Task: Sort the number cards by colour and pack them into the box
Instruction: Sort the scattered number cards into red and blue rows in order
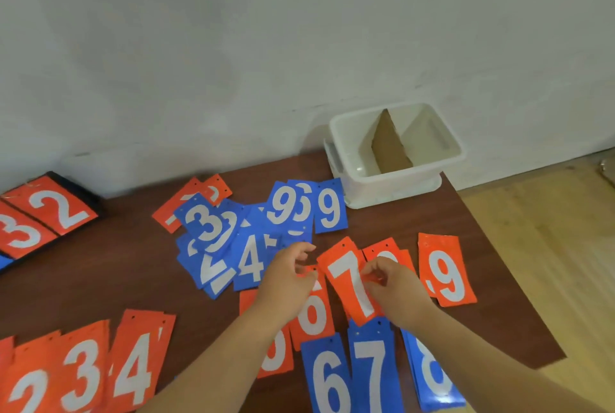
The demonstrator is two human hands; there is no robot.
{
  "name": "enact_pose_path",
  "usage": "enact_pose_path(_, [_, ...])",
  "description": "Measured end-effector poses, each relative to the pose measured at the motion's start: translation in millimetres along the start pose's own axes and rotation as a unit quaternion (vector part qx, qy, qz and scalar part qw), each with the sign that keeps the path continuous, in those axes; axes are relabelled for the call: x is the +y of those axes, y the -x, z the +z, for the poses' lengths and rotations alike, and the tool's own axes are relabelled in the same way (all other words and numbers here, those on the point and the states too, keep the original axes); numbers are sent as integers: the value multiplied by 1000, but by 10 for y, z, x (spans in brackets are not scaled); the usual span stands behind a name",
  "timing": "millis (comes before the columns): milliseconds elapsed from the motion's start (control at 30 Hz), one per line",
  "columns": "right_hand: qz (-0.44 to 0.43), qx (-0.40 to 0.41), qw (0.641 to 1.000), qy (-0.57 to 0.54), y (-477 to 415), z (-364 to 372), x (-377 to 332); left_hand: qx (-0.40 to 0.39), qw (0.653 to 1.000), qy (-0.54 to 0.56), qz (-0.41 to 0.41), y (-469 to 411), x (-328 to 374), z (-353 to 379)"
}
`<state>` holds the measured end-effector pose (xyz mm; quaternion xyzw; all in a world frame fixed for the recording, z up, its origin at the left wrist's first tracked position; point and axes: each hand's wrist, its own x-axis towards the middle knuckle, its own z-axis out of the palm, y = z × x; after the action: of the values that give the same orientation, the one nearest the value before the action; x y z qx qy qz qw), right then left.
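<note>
Orange and blue number cards lie spread over a brown table (109, 262). My right hand (397, 291) pinches the right edge of an orange 7 card (347, 282), which lies tilted over other orange cards. My left hand (288, 277) hovers just left of it with its fingers loosely curled. Its thumb is at the top edge of an orange 6 card (312, 314), and nothing is between thumb and fingers. The white plastic box (392, 189) stands at the back right with a cardboard divider (387, 143) inside, and both compartments look empty.
A heap of blue cards (213, 233) and blue 9 cards (327, 208) lie behind my hands. An orange 9 (447, 274) sits to the right. Blue 6, 7 and 8 cards (372, 369) lie near me, orange 2, 3, 4 cards (83, 369) at the front left. A scoreboard stand (43, 213) sits far left.
</note>
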<state>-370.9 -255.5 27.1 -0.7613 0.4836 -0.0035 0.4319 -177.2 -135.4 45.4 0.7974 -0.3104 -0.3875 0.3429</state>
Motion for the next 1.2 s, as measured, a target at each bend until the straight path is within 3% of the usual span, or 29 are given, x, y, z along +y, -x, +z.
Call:
enact_pose_path(200, [48,-60,987,138,-216,72,185,73,995,-55,-44,-113,-429,-314])
enact_pose_path(300, [53,-53,982,173,-333,66,126,109,990,-64,-57,-157,-622,-479])
enact_pose_path(533, [34,18,993,109,-852,118,-224,171,975,-79,-121,-351,-982,-863])
enact_pose_path(833, [75,62,994,49,-1487,380,-442,252,938,-118,-205,-790,-1187,-1346])
enact_pose_path(1200, [117,77,989,55,-1683,578,-444,213,909,-167,-317,-1527,-1002,-1370])
